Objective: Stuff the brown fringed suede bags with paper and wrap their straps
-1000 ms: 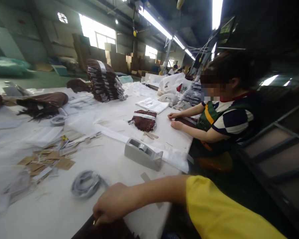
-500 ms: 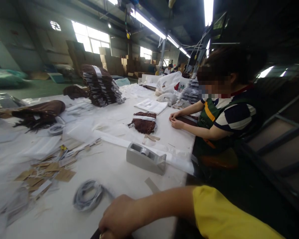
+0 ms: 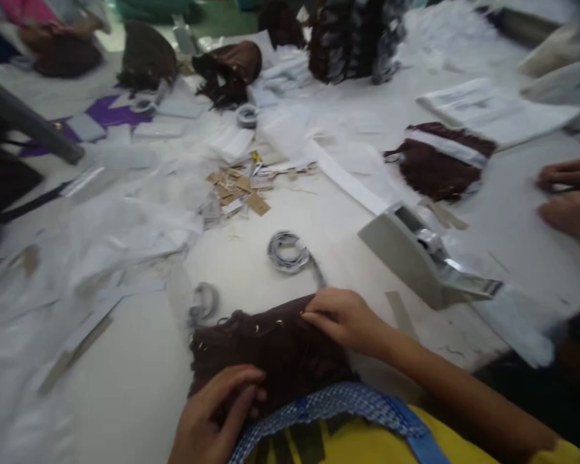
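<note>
A dark brown cloth piece (image 3: 270, 354) with small shiny spots along its upper edge lies on the table right in front of me. My right hand (image 3: 345, 319) pinches its upper right edge between thumb and fingers. Over its lower left part is my left hand (image 3: 222, 409), fingers bent and thumb apart, gripping nothing that I can see. Just beyond the cloth sits a loose coil of grey tape (image 3: 289, 251), its tail reaching toward my right hand. A smaller grey coil (image 3: 205, 299) touches or nearly touches the cloth's left corner; blur hides which.
A grey tape dispenser (image 3: 425, 254) stands to the right. Brown tags (image 3: 241, 187) are scattered ahead, with clear plastic bags (image 3: 125, 206) at left. A banded brown bundle (image 3: 442, 161) lies near a co-worker's hands (image 3: 573, 196). A tall brown stack (image 3: 348, 38) stands farther back.
My view has swung down and left. The brown cloth and my left hand have come into view. My right hand, formerly at the bottom edge, now shows pinching the cloth.
</note>
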Available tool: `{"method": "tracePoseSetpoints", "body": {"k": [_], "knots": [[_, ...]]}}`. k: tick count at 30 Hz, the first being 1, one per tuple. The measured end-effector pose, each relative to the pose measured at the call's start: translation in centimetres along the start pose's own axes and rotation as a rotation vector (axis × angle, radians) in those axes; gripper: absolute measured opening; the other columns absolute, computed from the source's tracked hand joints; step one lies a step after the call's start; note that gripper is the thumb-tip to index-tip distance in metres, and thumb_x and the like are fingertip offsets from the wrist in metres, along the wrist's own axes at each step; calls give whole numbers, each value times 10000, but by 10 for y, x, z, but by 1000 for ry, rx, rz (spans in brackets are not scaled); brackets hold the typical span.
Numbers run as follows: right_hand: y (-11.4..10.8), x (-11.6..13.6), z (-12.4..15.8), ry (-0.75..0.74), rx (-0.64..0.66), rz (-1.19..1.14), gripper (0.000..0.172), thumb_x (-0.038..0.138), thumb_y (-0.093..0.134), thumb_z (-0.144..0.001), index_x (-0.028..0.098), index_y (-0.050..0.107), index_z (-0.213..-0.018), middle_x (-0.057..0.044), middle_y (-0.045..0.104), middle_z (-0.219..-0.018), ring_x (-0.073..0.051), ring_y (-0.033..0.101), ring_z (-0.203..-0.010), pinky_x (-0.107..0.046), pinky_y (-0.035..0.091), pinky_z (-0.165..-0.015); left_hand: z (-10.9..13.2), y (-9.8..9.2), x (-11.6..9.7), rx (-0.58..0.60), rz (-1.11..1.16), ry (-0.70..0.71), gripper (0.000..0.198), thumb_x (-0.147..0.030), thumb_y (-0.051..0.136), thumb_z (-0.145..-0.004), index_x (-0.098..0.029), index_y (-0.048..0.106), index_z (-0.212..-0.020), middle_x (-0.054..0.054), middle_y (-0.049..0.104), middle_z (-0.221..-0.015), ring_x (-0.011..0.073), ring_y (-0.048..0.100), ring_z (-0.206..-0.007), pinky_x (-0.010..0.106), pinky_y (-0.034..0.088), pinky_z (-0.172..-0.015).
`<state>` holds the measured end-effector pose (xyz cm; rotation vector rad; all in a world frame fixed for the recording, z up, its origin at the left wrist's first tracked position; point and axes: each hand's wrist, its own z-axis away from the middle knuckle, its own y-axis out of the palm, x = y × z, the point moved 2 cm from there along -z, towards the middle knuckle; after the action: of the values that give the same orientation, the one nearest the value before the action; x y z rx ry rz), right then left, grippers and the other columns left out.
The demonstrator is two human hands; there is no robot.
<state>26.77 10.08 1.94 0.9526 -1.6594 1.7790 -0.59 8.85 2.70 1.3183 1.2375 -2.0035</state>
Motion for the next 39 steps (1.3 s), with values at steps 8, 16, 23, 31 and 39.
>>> {"method": "tracePoseSetpoints", "body": {"k": [8,16,23,31,39], "knots": [[-4,3,1,-18,52,-93,156,218,607,-921,185,688,-791,-10,669,-748,-130,598,-703,-228,428,-666,-70,-8,-53,-97,-612,515,243,-161,565,-923,-195,653,-1147,77,699,-1174,229,640,-1090,368,476,-979],[-8,0,5,-60,77,-158,219,282,551,-964,188,712,-849,-39,682,-806,-145,619,-741,-247,470,-691,-165,-13,-44,986,-256,70,272,-407,592,-900,-187,751,-887,-5,711,-760,131,614,-691,194,440,-650],[-10,-7,6,-6,-22,-323,165,274,616,-931,188,718,-833,-12,659,-754,-130,592,-698,-233,475,-681,-181,-18,-26,1168,152,-263,293,-431,705,-811,-145,768,-815,-4,652,-653,97,508,-599,194,402,-579],[-10,-11,7,81,-21,-330,281,379,591,-935,180,718,-783,-43,683,-777,-166,638,-730,-267,525,-703,-177,-22,-24,1132,251,-400,325,-469,762,-744,-145,737,-718,-5,626,-604,95,507,-552,196,401,-531],[-14,3,2,44,-74,-109,178,280,571,-939,232,742,-957,-44,737,-944,-182,682,-870,-289,548,-823,-150,-45,-20,752,255,-263,391,-445,595,-897,-183,666,-1178,50,721,-1023,133,638,-825,226,494,-756]]}}
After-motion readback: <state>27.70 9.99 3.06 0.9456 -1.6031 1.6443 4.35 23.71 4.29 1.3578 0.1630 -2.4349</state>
